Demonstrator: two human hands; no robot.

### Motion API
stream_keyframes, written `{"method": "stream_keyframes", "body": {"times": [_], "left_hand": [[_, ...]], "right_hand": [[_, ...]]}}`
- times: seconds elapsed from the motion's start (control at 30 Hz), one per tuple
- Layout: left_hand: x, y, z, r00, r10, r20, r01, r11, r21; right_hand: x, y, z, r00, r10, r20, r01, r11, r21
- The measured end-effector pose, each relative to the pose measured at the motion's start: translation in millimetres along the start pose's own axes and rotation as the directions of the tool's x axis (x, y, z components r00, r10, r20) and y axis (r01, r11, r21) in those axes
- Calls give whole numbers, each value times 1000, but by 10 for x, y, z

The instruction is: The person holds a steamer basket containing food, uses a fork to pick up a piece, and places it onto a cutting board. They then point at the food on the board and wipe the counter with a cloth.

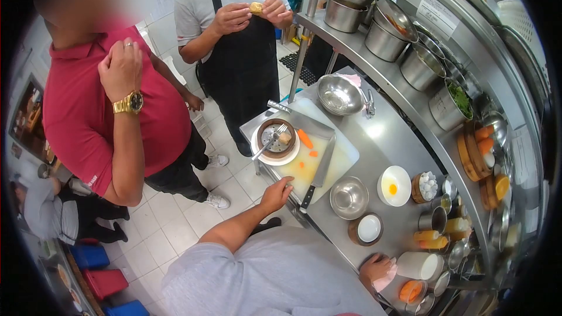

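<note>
My left hand is at the counter's near edge, beside the cutting board. Its fingers are loosely bent and slightly apart, with nothing in them. A large knife and a wide-bladed cleaver lie on the board with carrot pieces. On a white plate at the board's left sits a round steamer basket, holding a fork and a small piece of food. My right hand is closed on a pale pink cloth, next to a white container.
Metal bowls, a white bowl with a yolk and sauce bottles stand on the counter. A shelf above bears pots. Across the corner, a person in an apron holds food; another in red stands left.
</note>
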State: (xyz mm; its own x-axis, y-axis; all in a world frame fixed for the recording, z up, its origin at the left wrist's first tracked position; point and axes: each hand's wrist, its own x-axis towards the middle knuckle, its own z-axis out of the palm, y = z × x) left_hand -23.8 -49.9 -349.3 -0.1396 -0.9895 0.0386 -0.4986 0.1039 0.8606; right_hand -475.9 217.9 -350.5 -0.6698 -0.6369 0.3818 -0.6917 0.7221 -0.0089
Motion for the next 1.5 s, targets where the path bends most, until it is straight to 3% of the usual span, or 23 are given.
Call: {"method": "stream_keyframes", "body": {"times": [0.27,0.33,0.53,0.67,0.73,0.87,0.93,1.03,1.13,1.27,1.33,1.43,1.5], "left_hand": [[-2,-16,21,998,50,-50,-50,999,-3],[2,-25,24,997,57,-55,-58,998,-4],[4,-37,32,997,52,-51,-52,999,4],[9,-42,5,1000,6,4,-6,1000,17],[7,-20,-2,1000,3,2,-3,1000,5],[5,-36,6,1000,2,1,-2,1000,-2],[4,-43,6,1000,-9,5,9,1000,3],[7,-48,11,1000,-14,5,15,1000,-12],[5,-49,15,1000,-20,3,20,1000,-12],[-1,-37,9,1000,-21,2,21,1000,-11],[-2,-54,32,998,46,-48,-47,999,-9],[-5,-60,32,998,44,-43,-44,999,-7],[-5,-60,31,998,43,-41,-43,999,-1]], "right_hand": [[20,-63,-87,1000,21,23,-21,1000,1],[29,-47,-99,994,35,107,-33,999,-19],[16,-97,-155,999,23,28,-21,999,-42],[18,-39,-68,993,61,102,-61,998,-2],[9,-28,-44,999,26,37,-25,999,-42],[59,-257,-453,999,6,45,-2,997,-74],[108,-420,-754,991,1,136,8,998,-66],[41,-121,-218,1000,-11,29,12,999,-40],[25,-67,-151,998,10,62,-8,999,-32],[55,-195,-397,999,-18,35,19,999,-39],[137,-425,-828,979,-4,204,18,998,-67],[77,-320,-624,996,-47,73,52,997,-65],[127,-567,-937,994,-3,111,8,999,-50]]}}
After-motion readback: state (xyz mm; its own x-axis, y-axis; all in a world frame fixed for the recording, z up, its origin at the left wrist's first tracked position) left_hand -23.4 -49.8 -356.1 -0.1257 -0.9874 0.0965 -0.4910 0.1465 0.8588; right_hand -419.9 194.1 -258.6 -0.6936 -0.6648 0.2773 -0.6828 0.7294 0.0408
